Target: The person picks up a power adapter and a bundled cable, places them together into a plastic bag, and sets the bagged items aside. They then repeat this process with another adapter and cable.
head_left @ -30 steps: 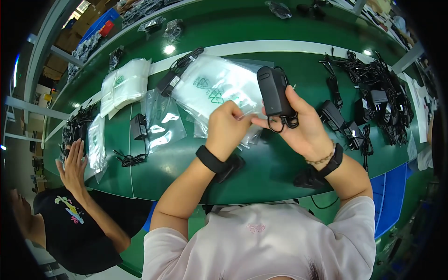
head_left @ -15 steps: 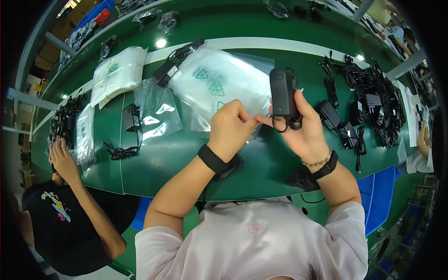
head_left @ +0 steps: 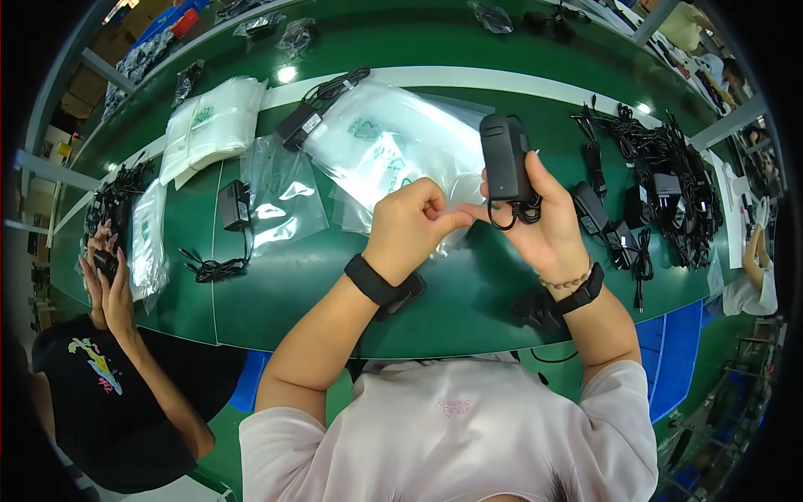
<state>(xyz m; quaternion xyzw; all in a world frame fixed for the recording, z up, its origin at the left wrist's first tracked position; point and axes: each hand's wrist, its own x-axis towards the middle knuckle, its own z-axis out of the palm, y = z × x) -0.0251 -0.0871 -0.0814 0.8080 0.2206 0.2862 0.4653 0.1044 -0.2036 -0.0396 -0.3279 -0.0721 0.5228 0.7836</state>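
My right hand (head_left: 548,226) holds a black power adapter (head_left: 506,159) upright, its coiled black cable hanging against the palm. The index finger reaches left to my left thumb. My left hand (head_left: 414,226) is closed in a pinch over the lower right edge of the clear plastic bags (head_left: 368,159), and the film shows around its fingertips. Green recycling marks are printed on these bags. At their upper left corner lies another black adapter (head_left: 297,127) with a bundled cable.
Left of me are a stack of bags (head_left: 209,125), a bag (head_left: 284,197) and an adapter (head_left: 234,205). A heap of adapters and cables (head_left: 673,192) lies right. At far left a co-worker's hands (head_left: 113,289) hold a small black item. Blue bins (head_left: 669,360) stand below the table edge.
My left hand has shifted slightly left and down, its thumb now stretched toward the right fingers. The adapter stays in my right hand. The co-worker's hands have come together around a black item.
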